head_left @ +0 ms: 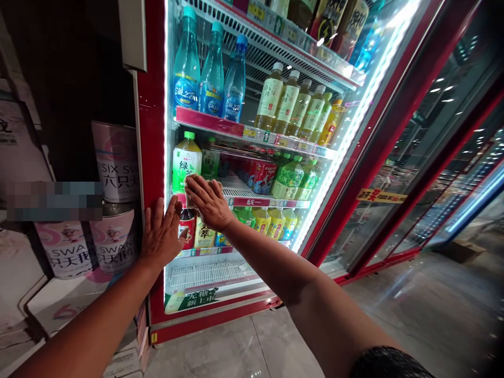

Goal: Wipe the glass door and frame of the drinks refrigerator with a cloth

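Observation:
Flat against the glass of a tall drinks cooler (151, 131), my right hand (210, 202) presses a pale, crumpled cloth (188, 190). Only the cloth's edges show around the fingers. My left hand (162, 231) lies open, fingers spread, on the red left door frame and the edge of the glass. Behind the right hand, inside the cooler, stands a green tea bottle (183, 155) with a green cap. Lower bottles are partly hidden by both hands.
Blue bottles (212, 79) and pale-labelled bottles (289, 102) fill upper shelves. Pink-and-white cans (112, 239) stand on cartons close to my left arm. More red-framed cooler doors (366, 194) run off to the right. Grey floor tiles (220, 349) lie below.

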A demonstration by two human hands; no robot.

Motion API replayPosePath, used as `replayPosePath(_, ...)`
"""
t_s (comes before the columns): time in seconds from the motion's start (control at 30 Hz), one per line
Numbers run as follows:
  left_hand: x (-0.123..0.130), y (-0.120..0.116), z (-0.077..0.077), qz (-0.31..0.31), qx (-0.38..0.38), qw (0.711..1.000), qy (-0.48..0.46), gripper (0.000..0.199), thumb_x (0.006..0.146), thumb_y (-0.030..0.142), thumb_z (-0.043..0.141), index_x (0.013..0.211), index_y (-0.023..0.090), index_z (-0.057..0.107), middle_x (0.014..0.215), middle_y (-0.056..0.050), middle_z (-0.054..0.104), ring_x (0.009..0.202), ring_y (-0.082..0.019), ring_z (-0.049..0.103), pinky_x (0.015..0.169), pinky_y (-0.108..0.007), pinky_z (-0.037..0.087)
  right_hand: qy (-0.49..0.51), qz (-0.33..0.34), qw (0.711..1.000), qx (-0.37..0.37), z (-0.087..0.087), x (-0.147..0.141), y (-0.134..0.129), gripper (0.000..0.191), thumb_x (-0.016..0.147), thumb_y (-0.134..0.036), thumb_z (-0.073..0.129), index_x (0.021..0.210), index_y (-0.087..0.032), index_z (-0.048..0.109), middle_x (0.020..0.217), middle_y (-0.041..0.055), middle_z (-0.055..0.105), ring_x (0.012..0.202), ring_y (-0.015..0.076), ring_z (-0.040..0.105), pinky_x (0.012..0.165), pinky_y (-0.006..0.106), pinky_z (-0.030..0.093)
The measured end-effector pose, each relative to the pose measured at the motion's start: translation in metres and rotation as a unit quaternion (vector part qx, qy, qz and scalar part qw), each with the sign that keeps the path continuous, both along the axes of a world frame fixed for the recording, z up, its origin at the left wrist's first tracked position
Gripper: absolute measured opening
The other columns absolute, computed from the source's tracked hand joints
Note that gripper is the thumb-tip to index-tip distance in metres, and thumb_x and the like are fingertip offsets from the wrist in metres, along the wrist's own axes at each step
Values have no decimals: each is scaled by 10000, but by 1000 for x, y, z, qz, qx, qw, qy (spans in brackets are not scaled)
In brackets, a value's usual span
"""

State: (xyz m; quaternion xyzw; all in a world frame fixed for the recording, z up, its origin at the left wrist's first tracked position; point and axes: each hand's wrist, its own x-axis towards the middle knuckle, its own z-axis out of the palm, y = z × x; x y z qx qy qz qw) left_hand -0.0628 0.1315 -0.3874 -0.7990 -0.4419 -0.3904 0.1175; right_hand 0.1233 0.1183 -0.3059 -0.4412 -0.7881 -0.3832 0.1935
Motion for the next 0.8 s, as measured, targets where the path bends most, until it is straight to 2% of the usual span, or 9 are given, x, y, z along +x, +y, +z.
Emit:
replayPosePath(0.1,-4,2,-1,4,9,1000,-8,899,897,367,555,1666,159,139,1746,-87,109,1627,-327,-46,1330,-588,3,1,-6,1000,0,1,-12,2,600,1032,-170,393,1626,-229,332,1725,22,295,1632,192,136,1352,486,102)
replayPosePath(0.27,-10,4,-5,11,36,999,-10,951,900,341,564,1662,92,52,1748,-155,13,1624,-337,-55,1337,-560,88,-72,50,996,-32,-8,-17,2,557,1038,-176,404,1591,-241,401,1705,2,350,1613,165,223,1352,440,139)
replayPosePath(0.33,-12,4,-6,13,55,998,-2,961,912,315,541,1653,67,-18,1745,-173,-44,1622,-337,-75,1336,-547,109,-73,54,995,-30,0,-20,4,560,1038,-167,389,1593,-236,396,1706,-5,348,1611,159,230,1354,431,130)
replayPosePath(0.4,-13,4,-6,17,60,998,-1,992,907,301,540,1636,31,-76,1734,-199,-98,1617,-351,-99,1335,-543,110,-57,47,997,-15,16,-28,9,589,1029,-142,369,1612,-225,358,1717,-4,322,1620,158,192,1358,438,102)
replayPosePath(0.53,-14,4,-5,27,39,999,-10,1017,872,281,552,1630,4,-66,1725,-218,-127,1608,-375,-117,1335,-541,111,-17,27,999,12,41,-51,18,617,1026,-143,351,1637,-212,295,1737,-3,266,1633,176,124,1359,473,56)
replayPosePath(0.6,-14,2,-6,34,44,998,-9,986,876,267,531,1637,12,-42,1733,-215,-93,1609,-373,-110,1334,-537,130,-9,29,999,13,40,-60,20,594,1034,-156,349,1624,-213,328,1735,-6,271,1632,181,135,1359,476,51)
replayPosePath(0.67,-16,1,-8,43,53,998,-7,965,892,261,504,1635,15,-62,1735,-226,-58,1611,-370,-97,1328,-535,162,-24,48,999,7,32,-64,20,562,1043,-173,352,1603,-215,373,1727,-4,293,1629,175,151,1359,460,63)
replayPosePath(0.73,-17,-1,-10,50,52,997,-5,956,905,257,486,1630,13,-89,1734,-240,-18,1615,-365,-75,1321,-529,193,-54,76,996,-3,24,-63,19,531,1054,-192,352,1581,-221,412,1715,-4,327,1625,163,173,1358,439,77)
replayPosePath(0.8,-19,-2,-11,50,48,998,-1,940,907,249,481,1627,-9,-66,1729,-258,20,1617,-360,-55,1320,-520,200,-73,93,993,-13,23,-60,18,516,1063,-201,342,1571,-228,428,1702,-10,355,1618,152,197,1357,431,76)
